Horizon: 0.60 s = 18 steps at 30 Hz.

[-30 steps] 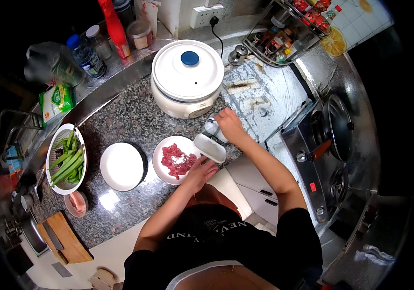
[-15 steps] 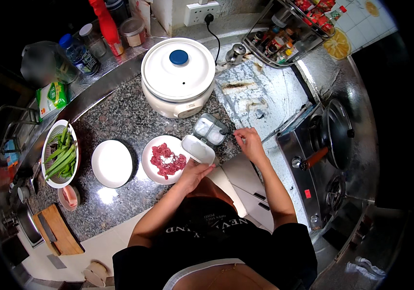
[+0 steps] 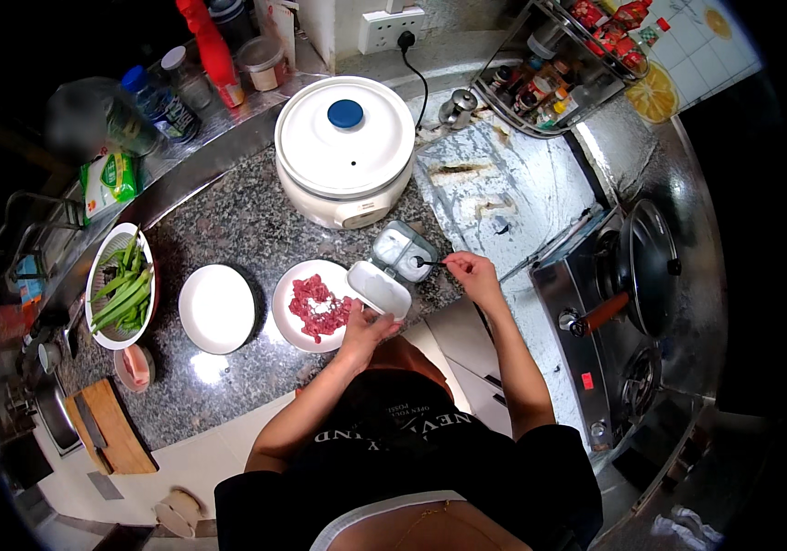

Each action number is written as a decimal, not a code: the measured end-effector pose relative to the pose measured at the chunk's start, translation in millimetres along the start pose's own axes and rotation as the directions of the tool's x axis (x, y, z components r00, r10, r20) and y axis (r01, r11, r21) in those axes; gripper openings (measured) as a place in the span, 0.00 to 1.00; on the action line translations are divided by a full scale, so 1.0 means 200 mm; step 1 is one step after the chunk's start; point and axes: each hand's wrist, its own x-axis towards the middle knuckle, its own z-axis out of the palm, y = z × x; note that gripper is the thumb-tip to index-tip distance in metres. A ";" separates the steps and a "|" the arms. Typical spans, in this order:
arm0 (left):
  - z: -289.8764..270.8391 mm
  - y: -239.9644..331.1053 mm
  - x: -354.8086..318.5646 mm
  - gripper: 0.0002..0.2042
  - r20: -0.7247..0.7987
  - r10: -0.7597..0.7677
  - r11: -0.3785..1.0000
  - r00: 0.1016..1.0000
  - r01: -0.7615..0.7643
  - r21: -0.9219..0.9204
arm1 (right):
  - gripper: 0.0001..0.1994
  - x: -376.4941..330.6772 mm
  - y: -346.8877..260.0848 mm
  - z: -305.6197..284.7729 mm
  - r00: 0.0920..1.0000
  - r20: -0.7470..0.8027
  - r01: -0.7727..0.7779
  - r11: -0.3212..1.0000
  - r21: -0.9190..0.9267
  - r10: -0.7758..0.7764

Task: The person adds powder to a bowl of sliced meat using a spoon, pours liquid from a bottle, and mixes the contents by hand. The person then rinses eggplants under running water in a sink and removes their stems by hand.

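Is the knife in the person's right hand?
No, the knife lies on the wooden board, while the right hand holds a small dark utensil.

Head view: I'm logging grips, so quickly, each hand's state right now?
Left hand: at the white lid; grip cannot be told.
Right hand: closed, holding a small dark spoon.

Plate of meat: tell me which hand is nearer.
Left. The left hand is at the right side of the plate; the right hand is farther right, beyond the open box.

Narrow gap between bowl (image 3: 217, 309) and plate (image 3: 285, 320), open lid (image 3: 380, 289) at right
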 end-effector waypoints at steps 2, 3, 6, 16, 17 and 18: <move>-0.01 -0.01 0.01 0.25 0.004 0.007 1.000 1.000 -0.007 0.002 | 0.04 0.00 0.00 -0.02 1.000 0.014 -0.022 0.998 0.062 0.021; -0.01 -0.01 0.01 0.25 0.004 0.012 1.000 1.000 -0.012 0.000 | 0.04 0.00 0.01 -0.02 0.999 0.024 -0.037 0.995 0.088 0.035; -0.02 -0.03 0.00 0.25 -0.016 0.051 0.997 0.999 -0.052 -0.049 | 0.04 0.00 -0.02 0.00 0.998 0.042 -0.056 0.983 0.178 0.049; 0.00 -0.08 -0.04 0.23 -0.037 0.094 0.995 0.995 -0.095 -0.028 | 0.04 0.03 -0.43 0.21 0.954 0.290 0.022 0.981 0.192 -0.078; -0.01 -0.08 -0.04 0.23 -0.029 0.090 0.996 0.996 -0.090 -0.018 | 0.05 0.03 -0.47 0.25 0.939 0.307 0.115 0.983 0.141 -0.154; -0.01 -0.09 -0.04 0.23 -0.023 0.088 0.996 0.996 -0.089 -0.012 | 0.05 0.02 -0.54 0.29 0.915 0.331 0.211 0.973 0.090 -0.229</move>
